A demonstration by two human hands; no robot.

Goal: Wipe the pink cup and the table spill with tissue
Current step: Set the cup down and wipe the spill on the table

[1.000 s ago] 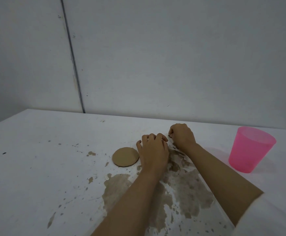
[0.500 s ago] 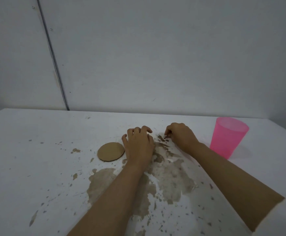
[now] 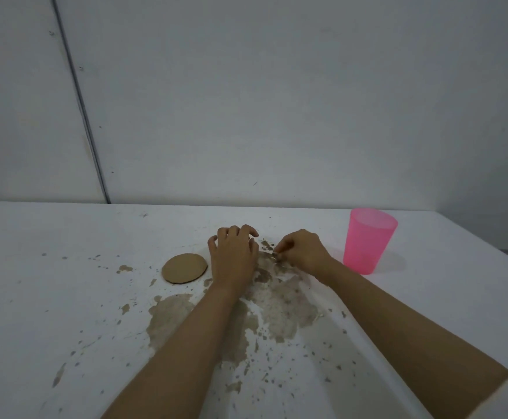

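Observation:
The pink cup [image 3: 367, 243] stands upright on the white table [image 3: 50, 313], just right of my right hand. A thin white tissue [image 3: 286, 300] lies spread over the brown spill [image 3: 171, 313] and is soaked brown in the middle. My right hand [image 3: 302, 254] pinches the tissue's far edge between thumb and fingertips. Beside it, my left hand [image 3: 234, 258] rests palm down on the tissue with bent, spread fingers, the fingertips touching down at the far edge. Both forearms lie across the wet patch.
A round brown cardboard disc [image 3: 184, 268] lies flat just left of my left hand. Brown splashes dot the table to the left and toward me. A grey wall stands directly behind the table's far edge.
My right hand has drawn slightly back toward me and now pinches the tissue's edge. The fingers of my left hand have spread. The view has shifted; the cup stands as before.

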